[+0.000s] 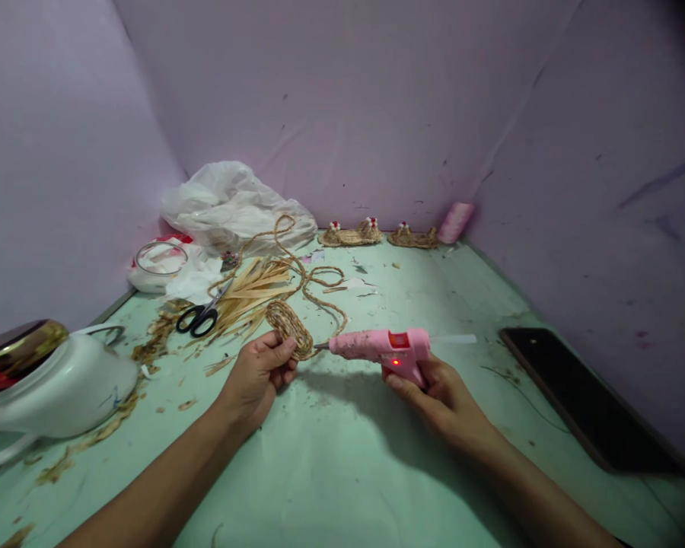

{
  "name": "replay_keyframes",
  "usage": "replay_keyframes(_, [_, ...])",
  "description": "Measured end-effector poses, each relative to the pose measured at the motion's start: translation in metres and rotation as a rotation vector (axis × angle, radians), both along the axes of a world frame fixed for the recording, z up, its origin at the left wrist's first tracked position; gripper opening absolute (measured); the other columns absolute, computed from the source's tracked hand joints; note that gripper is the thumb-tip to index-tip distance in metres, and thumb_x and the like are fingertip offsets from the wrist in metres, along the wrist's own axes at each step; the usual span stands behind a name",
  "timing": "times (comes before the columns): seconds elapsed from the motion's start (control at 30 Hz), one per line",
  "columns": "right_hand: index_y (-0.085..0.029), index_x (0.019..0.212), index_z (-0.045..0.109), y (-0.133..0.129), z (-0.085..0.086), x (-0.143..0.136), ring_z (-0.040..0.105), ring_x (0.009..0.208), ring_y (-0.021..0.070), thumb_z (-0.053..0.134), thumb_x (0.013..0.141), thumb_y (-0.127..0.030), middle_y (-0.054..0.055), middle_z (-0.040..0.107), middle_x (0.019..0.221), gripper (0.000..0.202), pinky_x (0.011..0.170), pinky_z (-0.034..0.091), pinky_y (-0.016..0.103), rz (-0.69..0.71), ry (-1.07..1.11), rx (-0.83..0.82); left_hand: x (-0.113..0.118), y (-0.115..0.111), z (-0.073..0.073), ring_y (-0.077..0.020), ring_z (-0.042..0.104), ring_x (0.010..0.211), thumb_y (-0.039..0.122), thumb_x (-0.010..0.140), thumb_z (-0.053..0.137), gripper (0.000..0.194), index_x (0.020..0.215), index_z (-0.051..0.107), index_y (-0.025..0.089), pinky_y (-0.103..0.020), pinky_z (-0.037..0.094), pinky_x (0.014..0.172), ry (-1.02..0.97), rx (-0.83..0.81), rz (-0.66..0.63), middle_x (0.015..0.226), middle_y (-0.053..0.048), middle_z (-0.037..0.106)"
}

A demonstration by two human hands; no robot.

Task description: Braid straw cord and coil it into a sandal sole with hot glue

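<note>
My left hand (266,374) pinches a small oval coil of braided straw cord (290,329) between thumb and fingers, above the table. From the coil a loose length of straw cord (309,293) loops away toward the back left. Wrapped round the handle of a pink glue gun (371,346) is my right hand (434,392). The gun's metal nozzle points left and is at the coil's lower right edge; whether it touches, I cannot tell. A red light glows on the gun's side, and a clear glue stick (454,339) sticks out of its back.
Black-handled scissors (202,313) lie on dry straw strips (256,285). Behind them are a white plastic bag (234,205) and a roll of tape (161,259). Small straw slippers (351,237) and a pink thread spool (455,222) line the back wall. A phone (587,399) lies right, a white container (74,388) left.
</note>
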State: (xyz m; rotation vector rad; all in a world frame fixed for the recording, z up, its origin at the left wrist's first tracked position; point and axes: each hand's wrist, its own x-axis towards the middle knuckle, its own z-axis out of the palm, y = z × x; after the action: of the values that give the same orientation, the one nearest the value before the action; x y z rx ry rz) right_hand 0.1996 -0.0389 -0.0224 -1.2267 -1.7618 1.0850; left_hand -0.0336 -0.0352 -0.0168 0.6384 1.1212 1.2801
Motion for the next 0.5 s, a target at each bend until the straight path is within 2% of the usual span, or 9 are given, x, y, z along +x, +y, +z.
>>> replay_keyframes(0.1, [-0.020,0.062,0.052,-0.0005,0.0002,-0.0006,0.034,0.052,0.0118,0.056,0.078,-0.035,-0.004,0.037,0.056,0.023,0.050,0.029,0.025,-0.024,-0.023,0.015,-0.0004,-0.0004,-0.0005,-0.0048,0.043,0.041,0.026,0.051,0.081,0.029,0.061,0.058,0.013,-0.016,0.032,0.039,0.011,0.003,-0.007,0.048,0.004,0.052])
replay_keyframes(0.3, [-0.020,0.070,0.054,0.0000,0.0010,-0.0019,0.039,0.055,0.0133,0.055,0.078,-0.033,-0.003,0.042,0.061,0.016,0.051,0.031,0.025,-0.012,0.017,0.032,0.0000,-0.0011,-0.0008,-0.0043,0.042,0.042,0.028,0.050,0.082,0.030,0.059,0.057,0.013,-0.016,0.032,0.040,0.037,0.006,-0.017,0.049,0.004,0.051])
replay_keyframes(0.5, [-0.020,0.062,0.047,-0.0001,0.0013,-0.0018,0.032,0.051,0.0112,0.053,0.079,-0.033,-0.005,0.034,0.057,0.021,0.048,0.029,0.025,-0.004,0.000,0.084,0.0006,-0.0004,-0.0022,-0.0038,0.040,0.045,0.032,0.049,0.082,0.034,0.066,0.060,0.012,-0.016,0.030,0.040,0.073,0.019,-0.035,0.056,0.003,0.053])
